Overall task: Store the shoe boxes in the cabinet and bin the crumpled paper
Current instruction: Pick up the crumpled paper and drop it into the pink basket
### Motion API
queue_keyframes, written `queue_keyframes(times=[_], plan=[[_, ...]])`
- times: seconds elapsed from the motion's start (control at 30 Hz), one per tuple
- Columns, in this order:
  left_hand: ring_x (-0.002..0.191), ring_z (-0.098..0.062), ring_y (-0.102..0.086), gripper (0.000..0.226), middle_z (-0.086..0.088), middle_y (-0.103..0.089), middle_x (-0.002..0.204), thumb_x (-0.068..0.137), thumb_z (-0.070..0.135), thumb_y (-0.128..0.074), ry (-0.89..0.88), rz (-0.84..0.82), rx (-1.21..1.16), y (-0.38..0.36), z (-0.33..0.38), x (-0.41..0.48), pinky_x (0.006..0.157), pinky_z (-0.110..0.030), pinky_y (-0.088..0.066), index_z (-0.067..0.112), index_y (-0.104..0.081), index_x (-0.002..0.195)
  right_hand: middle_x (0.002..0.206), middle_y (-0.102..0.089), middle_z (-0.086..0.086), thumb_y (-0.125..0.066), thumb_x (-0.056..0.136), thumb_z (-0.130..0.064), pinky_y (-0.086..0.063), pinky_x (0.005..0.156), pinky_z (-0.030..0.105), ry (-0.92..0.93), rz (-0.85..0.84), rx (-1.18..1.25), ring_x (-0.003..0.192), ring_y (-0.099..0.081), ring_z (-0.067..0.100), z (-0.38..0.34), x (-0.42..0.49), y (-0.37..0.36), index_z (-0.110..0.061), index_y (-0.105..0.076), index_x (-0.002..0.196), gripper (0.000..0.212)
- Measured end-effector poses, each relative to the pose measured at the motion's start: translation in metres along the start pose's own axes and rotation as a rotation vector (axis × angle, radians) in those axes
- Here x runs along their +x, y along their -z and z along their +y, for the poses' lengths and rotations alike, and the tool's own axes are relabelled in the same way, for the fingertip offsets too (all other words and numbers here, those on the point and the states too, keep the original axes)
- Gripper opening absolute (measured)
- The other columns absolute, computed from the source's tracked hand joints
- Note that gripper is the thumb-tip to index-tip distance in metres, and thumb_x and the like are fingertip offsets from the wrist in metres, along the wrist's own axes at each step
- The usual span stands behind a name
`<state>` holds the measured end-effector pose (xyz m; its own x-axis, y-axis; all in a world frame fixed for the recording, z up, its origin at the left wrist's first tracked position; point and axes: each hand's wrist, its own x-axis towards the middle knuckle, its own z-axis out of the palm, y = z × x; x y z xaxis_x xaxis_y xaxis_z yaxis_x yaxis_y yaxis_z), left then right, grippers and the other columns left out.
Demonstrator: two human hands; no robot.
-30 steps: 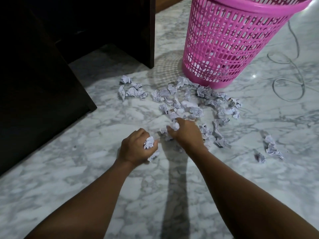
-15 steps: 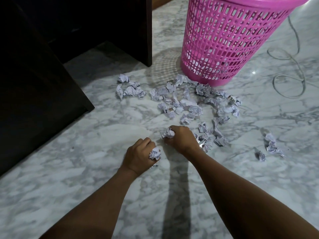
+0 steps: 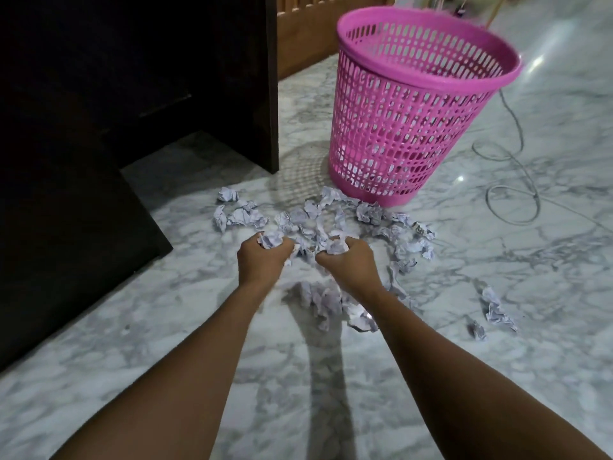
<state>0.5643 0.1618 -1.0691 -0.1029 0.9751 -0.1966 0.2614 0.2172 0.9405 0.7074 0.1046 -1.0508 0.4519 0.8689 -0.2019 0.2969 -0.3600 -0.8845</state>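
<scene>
While my left grip (image 3: 262, 260) and right grip (image 3: 348, 265) each clench a wad of crumpled paper (image 3: 271, 241) above the floor (image 3: 199, 327), I should carry both right over the rim of the pink bin (image 3: 414, 134) before loosening, lest scraps spill.

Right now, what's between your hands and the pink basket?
Loose crumpled paper litters the marble floor between the left hand, right hand and pink basket, seen in the head view.
</scene>
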Motion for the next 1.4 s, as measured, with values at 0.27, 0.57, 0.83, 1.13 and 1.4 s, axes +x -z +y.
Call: queue_keyframes(times=[0.27, 0.57, 0.83, 1.13, 1.4], plan=[[0.058, -0.016, -0.054, 0.014, 0.005, -0.061, 0.066, 0.078, 0.027, -0.071, -0.005, 0.014, -0.37, -0.036, 0.146, 0.027, 0.059, -0.026, -0.041, 0.021, -0.061, 0.07, 0.063, -0.065, -0.002, -0.075, 0.076, -0.005, -0.046, 0.047, 0.021, 0.196, 0.135, 0.17, 0.052, -0.059, 0.012, -0.121, 0.039, 0.077, -0.012, -0.066, 0.071, 0.014], [0.066, -0.012, -0.066, 0.014, 0.009, -0.067, 0.073, 0.084, 0.03, -0.072, -0.164, -0.053, -0.541, -0.11, 0.32, 0.036, 0.061, -0.023, -0.051, 0.022, -0.062, 0.076, 0.059, -0.067, 0.001, -0.071, 0.082, -0.016, -0.045, 0.045, 0.027, 0.402, 0.399, 0.245, 0.052, -0.068, 0.016, -0.224, 0.108, 0.214, -0.019, -0.055, 0.063, 0.025], [0.071, -0.02, -0.072, 0.03, 0.002, -0.069, 0.077, 0.08, 0.051, -0.067, -0.124, 0.03, -0.353, -0.188, 0.342, 0.083, 0.076, -0.037, -0.059, 0.026, -0.052, 0.086, 0.066, -0.068, 0.005, -0.066, 0.088, -0.026, -0.053, 0.054, 0.028, 0.409, 0.405, 0.298, 0.062, -0.07, 0.018, -0.214, 0.185, 0.237, -0.018, -0.057, 0.069, 0.022], [0.069, -0.011, -0.067, 0.023, 0.003, -0.07, 0.082, 0.092, 0.043, -0.062, -0.311, -0.028, 0.063, -0.194, 0.323, 0.108, 0.057, -0.021, -0.048, 0.021, -0.061, 0.097, 0.097, -0.068, 0.002, -0.065, 0.09, -0.035, -0.056, 0.076, 0.034, 0.283, 0.144, -0.268, 0.08, -0.067, 0.019, -0.178, 0.224, 0.23, -0.02, -0.057, 0.127, 0.04], [0.085, -0.01, -0.062, 0.031, -0.001, -0.064, 0.11, 0.099, 0.031, -0.05, -0.656, -0.443, 0.898, -0.152, 0.322, 0.111, 0.073, -0.03, -0.056, 0.019, -0.059, 0.126, 0.118, -0.067, 0.003, -0.07, 0.087, -0.033, -0.054, 0.093, 0.044, 0.24, 0.108, -0.514, 0.099, -0.067, 0.024, -0.178, 0.213, 0.238, -0.026, -0.058, 0.129, 0.044]])
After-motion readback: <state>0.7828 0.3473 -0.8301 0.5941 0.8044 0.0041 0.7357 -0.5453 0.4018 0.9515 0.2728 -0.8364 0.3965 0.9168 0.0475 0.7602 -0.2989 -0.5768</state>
